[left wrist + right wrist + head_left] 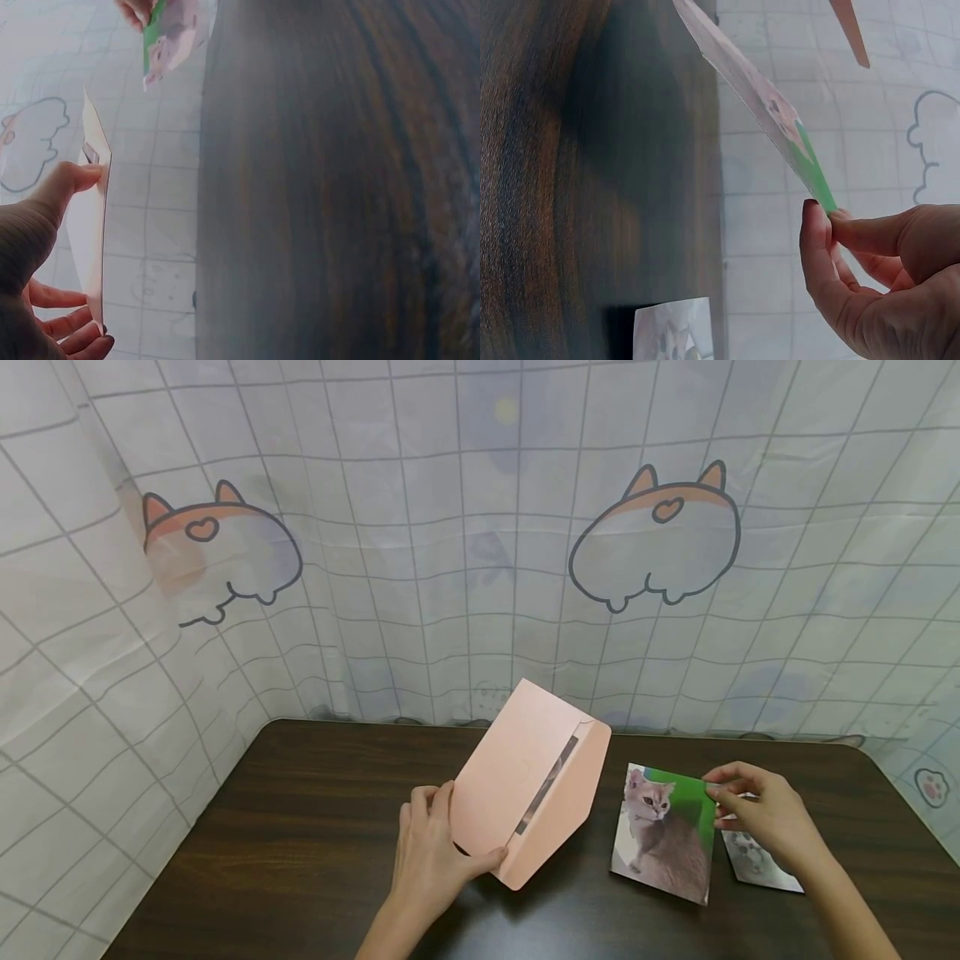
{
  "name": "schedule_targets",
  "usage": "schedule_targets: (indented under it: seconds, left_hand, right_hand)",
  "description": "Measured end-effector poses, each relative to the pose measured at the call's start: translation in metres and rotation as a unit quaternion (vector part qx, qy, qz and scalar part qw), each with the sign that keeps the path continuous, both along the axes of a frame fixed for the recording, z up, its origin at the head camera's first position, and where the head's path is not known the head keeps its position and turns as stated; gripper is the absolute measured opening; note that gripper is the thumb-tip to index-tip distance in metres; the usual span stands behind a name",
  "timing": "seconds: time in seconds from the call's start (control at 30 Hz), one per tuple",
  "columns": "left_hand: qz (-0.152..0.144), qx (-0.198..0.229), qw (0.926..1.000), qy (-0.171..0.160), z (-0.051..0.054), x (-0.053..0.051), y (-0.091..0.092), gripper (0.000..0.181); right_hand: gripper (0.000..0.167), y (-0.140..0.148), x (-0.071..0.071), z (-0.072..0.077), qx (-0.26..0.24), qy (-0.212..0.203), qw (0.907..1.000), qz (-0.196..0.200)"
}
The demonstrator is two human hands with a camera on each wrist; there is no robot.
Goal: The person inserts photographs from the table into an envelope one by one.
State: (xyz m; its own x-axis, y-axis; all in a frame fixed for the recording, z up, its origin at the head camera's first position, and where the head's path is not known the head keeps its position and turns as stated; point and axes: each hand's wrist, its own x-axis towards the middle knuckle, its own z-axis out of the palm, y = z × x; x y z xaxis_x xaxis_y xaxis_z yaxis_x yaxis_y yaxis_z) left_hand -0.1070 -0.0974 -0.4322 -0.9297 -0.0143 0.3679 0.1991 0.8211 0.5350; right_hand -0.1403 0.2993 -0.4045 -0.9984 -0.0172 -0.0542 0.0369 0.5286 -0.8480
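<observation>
One pink envelope (498, 768) and one cat card (671, 847) in two hands, one second card (752, 864) on the table (300, 827).
The left hand (429, 860) grips the envelope, tilted over the table, long axis slanting lower left to upper right, flap rightward; the right hand (768, 818) pinches the raised cat card, long axis near-to-far, cat's head far. The right hand partly hides the second card; the envelope's dark contents are hard to make out.
</observation>
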Motion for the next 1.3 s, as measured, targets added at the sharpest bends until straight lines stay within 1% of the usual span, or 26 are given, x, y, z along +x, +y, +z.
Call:
schedule_targets:
  seconds: [0.17, 0.5, 0.8, 1.1, 1.3]
  left_hand:
    - [0.006, 0.003, 1.0, -0.005, -0.001, 0.0, 0.001, 0.096]
    - [0.015, -0.003, 0.9998, -0.009, -0.001, 0.0, 0.001, 0.096]
    - [0.02, -0.015, 0.9997, 0.005, -0.003, -0.003, 0.001, 0.096]
    - [0.021, -0.023, 0.9995, 0.009, -0.007, -0.006, -0.002, 0.096]
    - [0.024, -0.032, 0.9991, 0.014, -0.006, -0.006, -0.003, 0.096]
  right_hand:
    - [0.024, -0.002, 0.004, 0.003, -0.007, 0.007, 0.9999, 0.002]
    - [0.025, -0.007, 0.01, 0.011, -0.027, 0.021, 0.9993, 0.013]
    - [0.026, -0.011, 0.012, 0.019, -0.034, 0.023, 0.999, 0.018]
    - [0.026, -0.016, 0.013, 0.025, -0.04, 0.022, 0.9986, 0.028]
    - [0.026, -0.02, 0.013, 0.03, -0.042, 0.019, 0.9982, 0.038]
